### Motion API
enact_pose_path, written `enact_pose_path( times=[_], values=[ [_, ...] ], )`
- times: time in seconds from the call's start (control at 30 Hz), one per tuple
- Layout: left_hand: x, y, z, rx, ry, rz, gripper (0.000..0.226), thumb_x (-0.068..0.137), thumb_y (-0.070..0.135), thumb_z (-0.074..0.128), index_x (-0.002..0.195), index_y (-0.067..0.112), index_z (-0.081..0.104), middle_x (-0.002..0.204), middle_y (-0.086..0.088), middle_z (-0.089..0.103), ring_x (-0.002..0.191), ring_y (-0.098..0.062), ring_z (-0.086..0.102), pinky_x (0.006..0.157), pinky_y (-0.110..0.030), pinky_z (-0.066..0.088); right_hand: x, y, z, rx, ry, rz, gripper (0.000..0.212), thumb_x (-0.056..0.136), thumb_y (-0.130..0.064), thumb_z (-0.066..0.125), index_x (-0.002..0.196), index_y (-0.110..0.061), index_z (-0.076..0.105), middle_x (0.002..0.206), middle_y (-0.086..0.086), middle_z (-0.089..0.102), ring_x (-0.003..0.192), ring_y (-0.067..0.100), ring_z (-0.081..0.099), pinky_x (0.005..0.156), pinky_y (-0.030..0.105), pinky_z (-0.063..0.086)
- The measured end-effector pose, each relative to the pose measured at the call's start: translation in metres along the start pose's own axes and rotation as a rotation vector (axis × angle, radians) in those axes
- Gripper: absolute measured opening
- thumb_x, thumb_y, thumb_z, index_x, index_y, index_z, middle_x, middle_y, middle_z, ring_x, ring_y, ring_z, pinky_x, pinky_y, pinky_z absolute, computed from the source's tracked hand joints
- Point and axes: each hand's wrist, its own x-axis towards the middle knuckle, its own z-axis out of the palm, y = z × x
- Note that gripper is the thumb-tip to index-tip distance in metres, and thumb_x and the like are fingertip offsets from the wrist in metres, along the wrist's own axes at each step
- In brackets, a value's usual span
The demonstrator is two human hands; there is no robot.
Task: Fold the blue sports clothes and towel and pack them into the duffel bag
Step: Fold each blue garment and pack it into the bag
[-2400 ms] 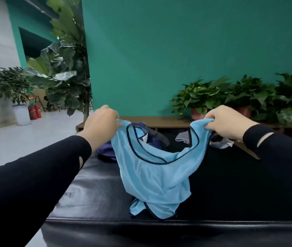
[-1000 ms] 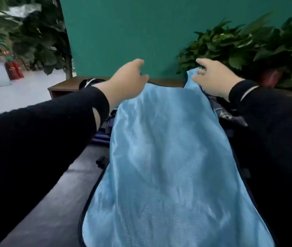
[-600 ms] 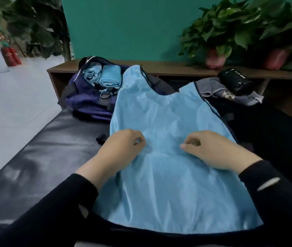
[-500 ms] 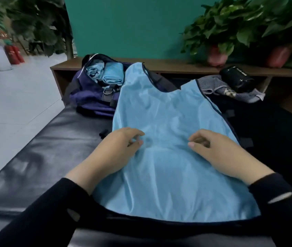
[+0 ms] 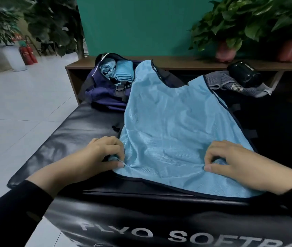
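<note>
So there's this light blue mesh sports vest with dark piping (image 5: 173, 125) spread flat on a black padded vinyl bench (image 5: 73, 132), shoulder straps pointing away toward the wall, hem at the near edge. The left hand (image 5: 95, 157) has its grip pinched on the vest's near left corner, fabric bunched between thumb and curled fingers. The right hand (image 5: 245, 163) is doing the same near the right side of the hem, thumb and fingertips nipping a little ridge of cloth.

Stuff around it: one vest strap lies over the edge of a navy blue fabric duffel bag (image 5: 104, 90) sitting at the far end of the bench. The bag is open, and inside you can see a rolled light blue towel (image 5: 124, 72) with a crumpled paler blue garment (image 5: 106, 67) just beside it. To the right of the vest's other strap there's a grey knitted cloth (image 5: 230, 83) with a shiny black cylindrical case (image 5: 243, 74) resting on it. Behind all that runs a low brown wooden shelf (image 5: 177, 61) carrying green potted plants in reddish pots (image 5: 230, 29).

The front face of the bench has big pale lettering, readable as "PLYO SOFTBO", cut off at the frame edge.
</note>
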Motion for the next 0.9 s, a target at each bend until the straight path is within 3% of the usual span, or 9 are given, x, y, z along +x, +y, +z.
enact_pose_path(
  times=[0.1,0.2,0.33,0.4,0.53,0.63,0.73,0.8,0.9],
  values=[
    [0.007,0.003,0.001,-0.052,0.095,-0.060,0.017,0.099,0.035,0.061,0.084,0.042,0.054,0.093,0.019,0.056,0.092,-0.001,0.054,0.087,-0.025,0.039,0.000,-0.007,-0.009,0.140,0.073,0.078,0.013,0.090,-0.042,0.067,0.086,-0.030,0.067,0.090,-0.020,0.066,0.087,0.002,0.062,0.077,0.020,0.044],
    [0.022,0.012,-0.011,-0.346,0.274,-0.218,0.020,0.102,0.027,0.056,0.082,0.028,0.055,0.067,0.012,0.054,0.060,-0.001,0.046,0.062,-0.019,0.038,0.011,-0.007,-0.024,0.243,0.358,0.131,0.012,0.091,-0.028,0.070,0.079,-0.028,0.069,0.074,-0.017,0.068,0.070,0.003,0.062,0.063,0.012,0.042],
    [0.055,0.028,-0.024,-0.369,0.530,-0.288,0.028,0.099,0.028,0.060,0.077,0.010,0.059,0.070,0.005,0.049,0.063,-0.006,0.041,0.062,-0.023,0.034,0.038,-0.005,-0.038,0.261,0.626,0.205,0.016,0.091,-0.029,0.073,0.077,-0.023,0.068,0.065,0.002,0.058,0.056,0.015,0.046,0.056,0.032,0.039],
    [0.071,0.032,-0.023,-0.310,0.571,-0.334,0.032,0.098,0.033,0.062,0.073,0.014,0.057,0.069,0.007,0.049,0.064,-0.009,0.043,0.062,-0.026,0.034,0.050,-0.001,-0.039,0.264,0.699,0.280,0.015,0.092,-0.031,0.071,0.080,-0.022,0.069,0.062,0.002,0.053,0.057,0.017,0.045,0.054,0.031,0.036],
    [0.085,0.027,-0.006,-0.043,0.615,-0.505,0.019,0.096,0.042,0.062,0.104,0.026,0.068,0.078,0.006,0.056,0.083,-0.022,0.057,0.073,-0.037,0.043,0.052,-0.005,-0.029,0.162,0.629,0.348,0.020,0.095,-0.030,0.065,0.113,-0.025,0.073,0.081,-0.007,0.068,0.089,0.021,0.066,0.083,0.038,0.054],
    [0.079,0.043,-0.009,0.081,0.844,-0.225,0.018,0.094,0.033,0.066,0.101,0.017,0.068,0.083,0.006,0.051,0.074,-0.011,0.048,0.070,-0.031,0.043,0.035,-0.034,-0.030,0.178,0.595,0.163,0.013,0.091,-0.042,0.068,0.090,-0.031,0.074,0.070,-0.012,0.068,0.070,0.008,0.064,0.071,0.026,0.053],
    [0.067,0.057,-0.008,0.046,0.597,-0.023,0.035,0.088,0.057,0.057,0.079,0.024,0.066,0.067,0.013,0.054,0.065,-0.004,0.049,0.062,-0.021,0.039,0.016,-0.052,-0.016,0.116,0.248,0.151,0.027,0.082,-0.058,0.069,0.079,-0.031,0.070,0.075,-0.016,0.067,0.070,0.000,0.060,0.065,0.016,0.046],
    [0.063,0.055,0.004,0.088,0.272,-0.098,0.041,0.082,0.070,0.055,0.093,0.034,0.070,0.088,0.019,0.065,0.082,0.000,0.059,0.075,-0.026,0.049,0.012,-0.044,0.000,-0.064,0.083,0.179,0.039,0.080,-0.067,0.066,0.102,-0.035,0.069,0.097,-0.020,0.063,0.093,-0.003,0.057,0.084,0.017,0.046],
    [0.067,0.038,0.019,0.156,0.076,-0.158,0.050,0.086,0.066,0.061,0.127,0.038,0.062,0.127,0.021,0.057,0.121,-0.005,0.053,0.103,-0.031,0.043,0.013,-0.024,0.012,-0.138,0.046,0.195,0.067,0.082,-0.069,0.063,0.140,-0.036,0.052,0.136,-0.023,0.046,0.129,0.002,0.042,0.104,0.018,0.033]
  ],
)
